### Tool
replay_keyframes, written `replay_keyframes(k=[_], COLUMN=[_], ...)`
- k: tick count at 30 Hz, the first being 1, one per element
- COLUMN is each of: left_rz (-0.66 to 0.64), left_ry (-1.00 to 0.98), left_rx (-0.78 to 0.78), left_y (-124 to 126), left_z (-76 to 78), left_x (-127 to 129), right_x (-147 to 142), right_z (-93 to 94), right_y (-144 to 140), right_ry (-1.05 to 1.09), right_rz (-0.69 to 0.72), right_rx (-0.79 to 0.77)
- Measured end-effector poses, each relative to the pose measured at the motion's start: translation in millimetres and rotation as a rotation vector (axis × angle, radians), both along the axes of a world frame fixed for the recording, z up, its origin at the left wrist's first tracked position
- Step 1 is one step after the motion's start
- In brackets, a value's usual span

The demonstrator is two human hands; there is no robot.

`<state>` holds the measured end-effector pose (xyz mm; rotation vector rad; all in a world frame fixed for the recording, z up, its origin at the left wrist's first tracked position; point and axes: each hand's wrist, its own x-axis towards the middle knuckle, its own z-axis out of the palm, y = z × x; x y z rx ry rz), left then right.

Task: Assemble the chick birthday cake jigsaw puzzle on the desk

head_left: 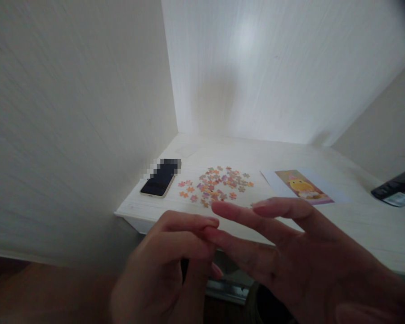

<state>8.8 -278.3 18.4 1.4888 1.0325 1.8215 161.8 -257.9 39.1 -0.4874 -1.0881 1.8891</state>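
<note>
Hands meet in front of the table edge, puzzle pieces untouched.

Left hand (165,265) curled narrow, fingertips pinching a finger of the right hand (290,256), which is spread wide and holds nothing. Puzzle pieces (216,186) lie loose on the table (357,220), well beyond both hands; phone (159,180) left of the pieces, picture card (302,185) right. Advice: free the fingers first. No containers seen.

I can't make out whether my left hand (165,270) pinches anything; its fingers curl against my right hand (300,265), whose wrist the frame cuts off. Beyond my fingertips, the puzzle pieces (216,185) are too small to read, the phone (160,178) beyond my left hand is part pixelated, and the dark object (396,186) far right is clipped
</note>
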Motion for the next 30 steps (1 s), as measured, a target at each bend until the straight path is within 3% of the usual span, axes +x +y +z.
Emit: replay_keyframes(k=[10,16,20,25,30], left_rz=[-0.085,-0.392,-0.496,-0.55,-0.519], left_ry=[0.07,0.347,0.447,0.479,0.531], left_rx=[-0.026,-0.079,-0.069,-0.03,-0.016], left_y=[2.2,6.7,10.4,13.0,13.0], left_z=[5.0,2.3,1.5,2.9,5.5], left_x=[-10.2,-43.4,-54.4,-54.6,-55.1], right_x=[10.6,12.8,11.1,11.0,12.7], right_z=[-4.9,0.3,2.2,5.1,4.8], right_y=[2.4,2.1,0.9,1.5,1.4], right_ry=[0.019,0.027,0.056,0.058,0.051], right_rz=[0.099,0.163,0.194,0.192,0.246], right_rx=[-0.064,-0.148,-0.201,-0.209,-0.208])
